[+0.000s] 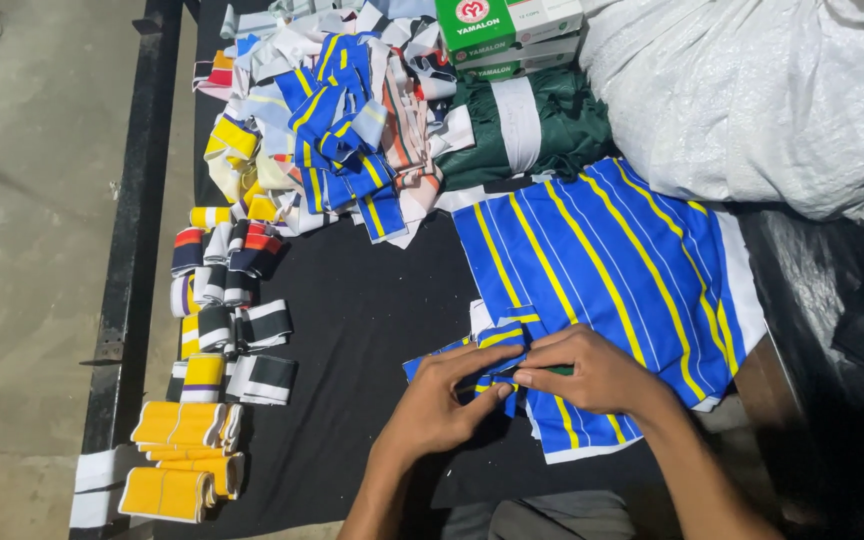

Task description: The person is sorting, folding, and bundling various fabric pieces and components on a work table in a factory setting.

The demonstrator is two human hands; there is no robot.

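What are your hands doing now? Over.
Left hand and right hand: both pinching small blue-and-yellow striped fabric strip. Strip lies on big striped fabric stack. Nothing blocking.

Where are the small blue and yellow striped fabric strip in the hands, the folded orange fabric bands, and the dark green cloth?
small blue and yellow striped fabric strip (pixel 500 338), head view, upper end.
folded orange fabric bands (pixel 178 423), head view, top bundle's face.
dark green cloth (pixel 572 120), head view, right fold.

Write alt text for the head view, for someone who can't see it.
Two bare hands, left hand and right hand, pinch a small blue-and-yellow striped strip on a black table. Beside them lies a larger striped cloth; folded yellow bands sit far left.
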